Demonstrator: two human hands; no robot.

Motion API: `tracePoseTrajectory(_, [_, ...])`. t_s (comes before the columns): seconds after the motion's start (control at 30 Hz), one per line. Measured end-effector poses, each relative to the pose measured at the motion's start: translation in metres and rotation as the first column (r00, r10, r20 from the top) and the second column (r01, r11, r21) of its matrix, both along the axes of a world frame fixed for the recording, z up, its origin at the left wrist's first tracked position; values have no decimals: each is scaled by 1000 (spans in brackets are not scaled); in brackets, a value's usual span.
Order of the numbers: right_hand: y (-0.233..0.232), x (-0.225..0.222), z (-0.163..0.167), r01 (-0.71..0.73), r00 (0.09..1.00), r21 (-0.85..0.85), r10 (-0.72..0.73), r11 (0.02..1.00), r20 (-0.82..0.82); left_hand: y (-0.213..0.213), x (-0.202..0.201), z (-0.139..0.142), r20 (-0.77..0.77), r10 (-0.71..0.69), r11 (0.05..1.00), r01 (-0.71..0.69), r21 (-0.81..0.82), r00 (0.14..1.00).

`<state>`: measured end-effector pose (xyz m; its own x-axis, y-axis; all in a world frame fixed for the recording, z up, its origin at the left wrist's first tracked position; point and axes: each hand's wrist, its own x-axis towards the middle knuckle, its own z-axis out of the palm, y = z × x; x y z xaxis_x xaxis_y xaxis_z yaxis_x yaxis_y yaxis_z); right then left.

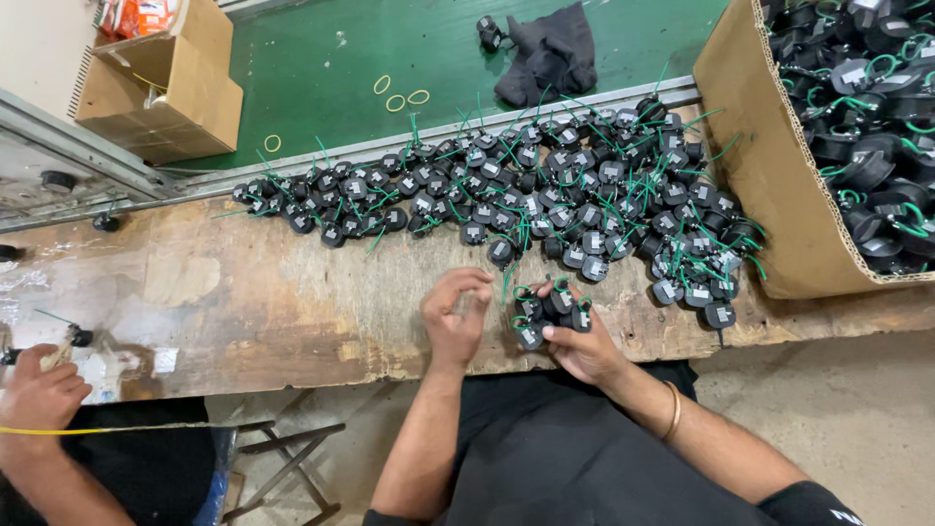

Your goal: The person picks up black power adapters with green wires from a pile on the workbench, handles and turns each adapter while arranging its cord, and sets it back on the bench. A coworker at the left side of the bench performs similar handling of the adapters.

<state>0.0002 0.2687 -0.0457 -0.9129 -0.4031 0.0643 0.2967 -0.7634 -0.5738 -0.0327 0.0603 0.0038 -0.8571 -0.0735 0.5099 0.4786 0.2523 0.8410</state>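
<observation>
My right hand point(582, 349) grips a bundle of small black round parts with green wires point(547, 310) at the front edge of the worn wooden bench point(243, 292). My left hand point(456, 312) is just left of the bundle, fingers curled with the tips pinched together; whether anything is between them is too small to tell. A big heap of the same black parts with green wires point(545, 195) lies on the bench just beyond both hands.
A cardboard box point(779, 185) full of the same parts stands at the right. Behind the bench runs a green conveyor belt point(321, 68) with rubber bands point(399, 97), a dark cloth point(550, 54) and a smaller cardboard box point(166, 88). Another person's hand point(39, 394) works at the lower left.
</observation>
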Motion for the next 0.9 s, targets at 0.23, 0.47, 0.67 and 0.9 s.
tracePoseTrajectory(0.23, [-1, -3, 9, -60, 997, -82, 63, 995, 36, -2, -39, -8, -177, 113, 724, -203, -660, 978])
tracePoseTrajectory(0.47, [-3, 0, 26, -139, 990, -13, 139, 990, -20, -22, -30, -16, 112, 290, 957, -290, -15, 951])
tracePoseTrajectory(0.67, [-7, -1, 18, -161, 987, 43, 162, 986, -3, 3, 13, 7, 274, -197, 911, 73, 405, 941])
tracePoseTrajectory(0.9, [-7, -1, 10, -177, 984, 120, 176, 977, 22, 34, 17, 23, -14, -15, 999, 14, -49, 1000])
